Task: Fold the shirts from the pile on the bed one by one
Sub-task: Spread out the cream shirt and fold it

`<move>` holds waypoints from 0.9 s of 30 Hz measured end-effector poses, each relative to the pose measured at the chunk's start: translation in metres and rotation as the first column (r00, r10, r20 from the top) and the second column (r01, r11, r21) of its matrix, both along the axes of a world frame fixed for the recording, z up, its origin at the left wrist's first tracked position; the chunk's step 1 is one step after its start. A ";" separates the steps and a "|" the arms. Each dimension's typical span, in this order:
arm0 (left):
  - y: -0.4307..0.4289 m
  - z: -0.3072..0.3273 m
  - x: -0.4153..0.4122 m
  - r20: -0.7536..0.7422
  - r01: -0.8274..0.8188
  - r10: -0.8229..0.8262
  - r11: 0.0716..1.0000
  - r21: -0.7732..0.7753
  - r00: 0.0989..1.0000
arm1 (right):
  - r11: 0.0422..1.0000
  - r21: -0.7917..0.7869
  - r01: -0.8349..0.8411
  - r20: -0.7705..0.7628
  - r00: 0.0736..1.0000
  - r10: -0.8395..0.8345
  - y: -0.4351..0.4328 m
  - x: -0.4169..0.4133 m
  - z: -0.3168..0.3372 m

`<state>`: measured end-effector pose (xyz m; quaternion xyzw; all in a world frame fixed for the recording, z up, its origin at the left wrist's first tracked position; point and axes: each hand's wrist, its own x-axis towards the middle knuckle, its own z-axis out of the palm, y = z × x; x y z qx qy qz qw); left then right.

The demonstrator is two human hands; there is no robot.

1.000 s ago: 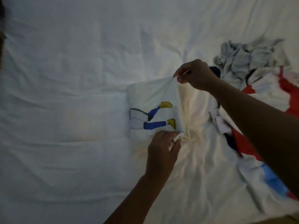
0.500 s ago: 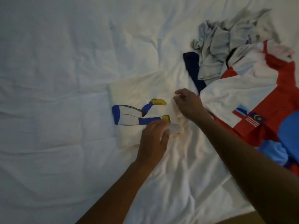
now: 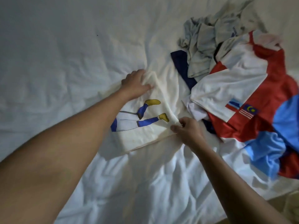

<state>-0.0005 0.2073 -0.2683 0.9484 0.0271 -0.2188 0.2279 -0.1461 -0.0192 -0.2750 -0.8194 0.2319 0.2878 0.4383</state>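
Folded cream shirt [image 3: 145,133], cartoon-legs print

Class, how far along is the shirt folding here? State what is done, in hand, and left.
Done: the cream shirt looks folded into a compact rectangle. In hand: the left hand grips its far corner, the right hand pinches its near corner. Left: the grey shirt and the red jersey lie crumpled.

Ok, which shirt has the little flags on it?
The red, white and blue shirt in the pile. The cream shirt being held shows cartoon legs; the grey shirt shows no flags.
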 end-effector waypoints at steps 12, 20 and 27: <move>0.013 0.023 0.041 -0.179 -0.133 0.086 0.954 -0.267 0.980 | 0.996 -0.020 0.084 0.142 0.987 -0.081 0.000 0.008 0.002; 0.096 0.150 0.026 0.141 -0.137 0.231 0.866 -0.480 0.963 | 0.994 -0.034 0.108 0.614 0.787 -0.065 0.024 0.084 0.102; 0.146 0.199 -0.064 0.502 -0.049 0.145 0.978 -0.201 0.853 | 0.990 -0.131 -0.054 0.838 0.528 0.139 0.057 0.073 0.151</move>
